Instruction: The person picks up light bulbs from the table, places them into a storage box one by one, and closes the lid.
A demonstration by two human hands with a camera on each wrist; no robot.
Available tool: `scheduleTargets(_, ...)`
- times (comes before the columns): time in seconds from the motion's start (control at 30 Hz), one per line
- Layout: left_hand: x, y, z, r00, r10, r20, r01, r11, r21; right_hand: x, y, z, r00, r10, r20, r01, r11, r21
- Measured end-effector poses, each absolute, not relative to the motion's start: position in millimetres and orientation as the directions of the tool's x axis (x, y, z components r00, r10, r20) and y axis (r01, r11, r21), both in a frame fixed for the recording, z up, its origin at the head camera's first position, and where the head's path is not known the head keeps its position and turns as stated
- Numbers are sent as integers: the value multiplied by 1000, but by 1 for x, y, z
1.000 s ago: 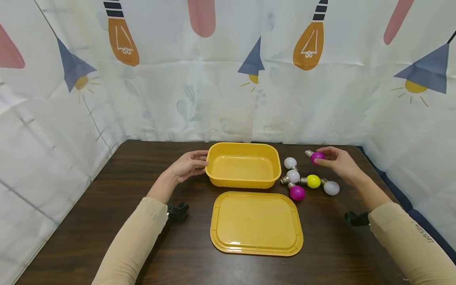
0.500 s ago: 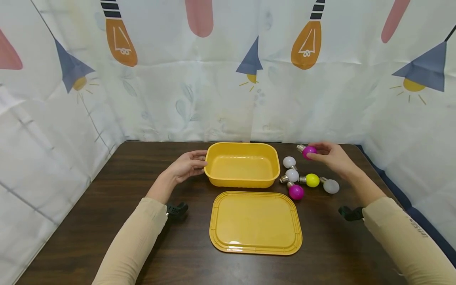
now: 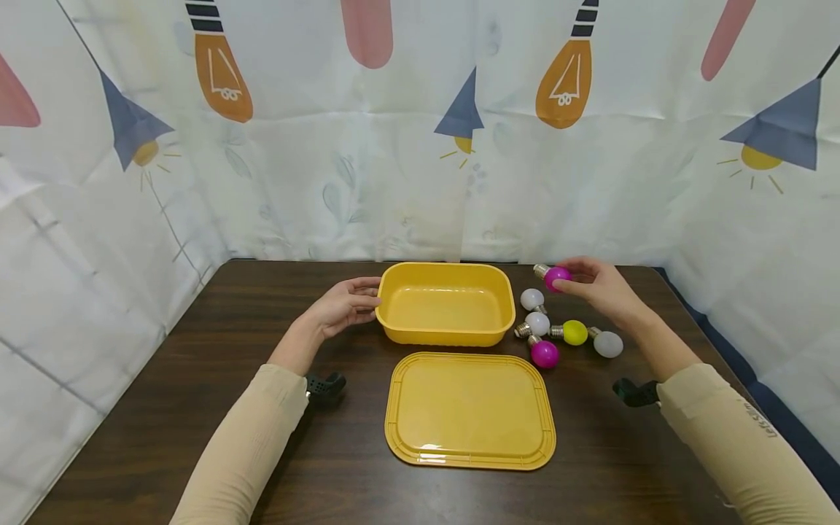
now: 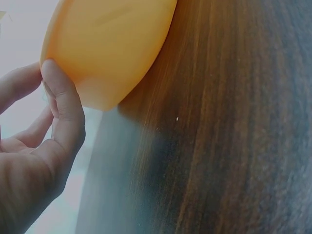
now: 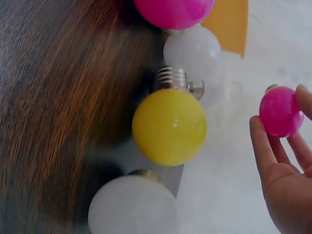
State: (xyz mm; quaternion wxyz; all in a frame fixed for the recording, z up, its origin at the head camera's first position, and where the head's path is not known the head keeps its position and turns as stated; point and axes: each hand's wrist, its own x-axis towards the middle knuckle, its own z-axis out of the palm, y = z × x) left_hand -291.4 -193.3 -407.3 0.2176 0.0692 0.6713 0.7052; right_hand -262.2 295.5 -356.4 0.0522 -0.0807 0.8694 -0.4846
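Observation:
My right hand (image 3: 600, 288) pinches a magenta light bulb (image 3: 558, 278) by its round end, held up at the back right with the metal base pointing left. In the right wrist view, thumb and fingertips sit around that magenta bulb (image 5: 281, 111). My left hand (image 3: 344, 305) rests its fingers and thumb against the left end of a deep yellow container (image 3: 446, 339). The left wrist view has the thumb (image 4: 58, 80) flat on the container's outer wall (image 4: 112, 44). In the head view, the inside of the container shows only its bare yellow bottom.
Right of the container lie two white bulbs (image 3: 532, 299), another magenta bulb (image 3: 545, 354), a yellow bulb (image 3: 575, 332) and a greyish white bulb (image 3: 608, 344). A yellow lid (image 3: 471, 412) lies in front of the container on the dark wood table (image 3: 315, 467). Printed cloth (image 3: 289, 146) hangs behind.
My right hand has moved left and slightly back with the magenta bulb, nearer the container. The left hand keeps its place at the container's end.

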Motion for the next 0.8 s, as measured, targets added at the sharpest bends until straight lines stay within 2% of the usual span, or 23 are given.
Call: scheduleTargets(0.8, -288, -192, -403, -892, 407, -196, -222, -17, 975, -263, 270, -361, -975, -219, 29, -135, 488, -862)
